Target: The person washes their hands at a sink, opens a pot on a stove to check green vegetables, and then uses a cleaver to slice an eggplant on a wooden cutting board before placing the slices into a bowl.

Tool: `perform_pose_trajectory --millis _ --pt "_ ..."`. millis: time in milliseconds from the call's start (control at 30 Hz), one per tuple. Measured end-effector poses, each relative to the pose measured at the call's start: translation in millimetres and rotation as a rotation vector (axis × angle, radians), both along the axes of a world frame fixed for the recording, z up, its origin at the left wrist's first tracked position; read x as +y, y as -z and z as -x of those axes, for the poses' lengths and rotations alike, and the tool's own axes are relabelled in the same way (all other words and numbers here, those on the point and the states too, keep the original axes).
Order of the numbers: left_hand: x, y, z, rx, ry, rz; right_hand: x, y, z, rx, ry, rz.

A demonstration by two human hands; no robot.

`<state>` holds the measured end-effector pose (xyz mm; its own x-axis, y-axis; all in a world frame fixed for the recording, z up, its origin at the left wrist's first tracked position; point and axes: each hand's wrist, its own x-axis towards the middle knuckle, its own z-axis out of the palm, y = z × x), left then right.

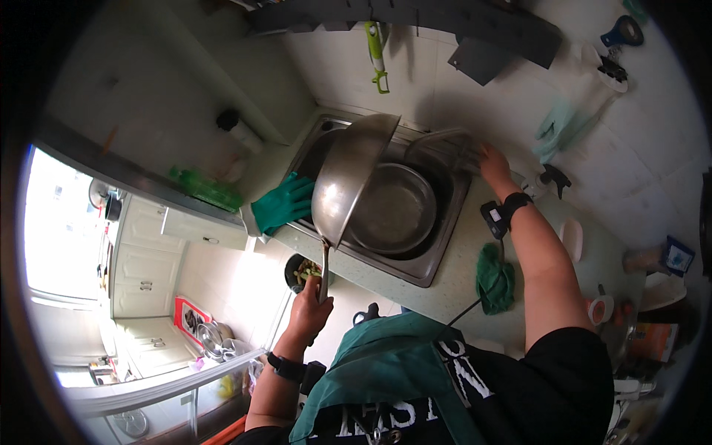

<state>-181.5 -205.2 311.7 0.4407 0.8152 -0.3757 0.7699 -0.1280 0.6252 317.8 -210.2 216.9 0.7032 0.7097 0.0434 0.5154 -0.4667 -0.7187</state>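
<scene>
My left hand (312, 309) grips the handle of a steel wok (347, 178), which is tilted on its side over the left part of the sink (425, 275). A round metal basin (395, 208) sits in the sink, to the right of the wok. At the back right of the sink, my right hand (494, 167) is by the faucet (445, 139); this area is blurred, so whether the fingers grip it is unclear. Green rubber gloves (283, 204) lie at the sink's left edge.
A green cloth (495, 278) and a white soap dish (571, 239) lie on the counter to the right. A spray bottle (542, 181) stands behind my right wrist. Below the counter's front edge is a bin with scraps (305, 270). A green peeler (376, 53) hangs on the wall.
</scene>
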Motion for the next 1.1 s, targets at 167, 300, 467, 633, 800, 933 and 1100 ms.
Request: perform_pose_trajectory --millis 167,300,467,633,800,933,1100 --pt "-8 6 20 -0.056 -0.01 0.008 13 60 -34 -0.336 -0.301 -0.091" --pt "-4 0 19 -0.211 0.059 -0.004 -1 109 -87 -0.486 -0.377 0.112" --pt "-11 4 22 -0.525 -0.056 0.491 -16 99 -99 -0.322 -0.186 0.149" --pt "-18 17 33 -0.949 -0.109 0.781 -61 8 -46 0.366 -0.02 -0.345" --pt "-33 7 75 -1.225 -0.083 0.969 -102 -78 46 0.157 -0.015 -0.301" --pt "-52 5 133 -1.399 -0.054 1.065 -107 -146 174 0.205 -0.065 -0.337" --pt "-77 -25 230 -1.47 -0.094 1.021 -85 -172 287 0.42 -0.29 -0.51"
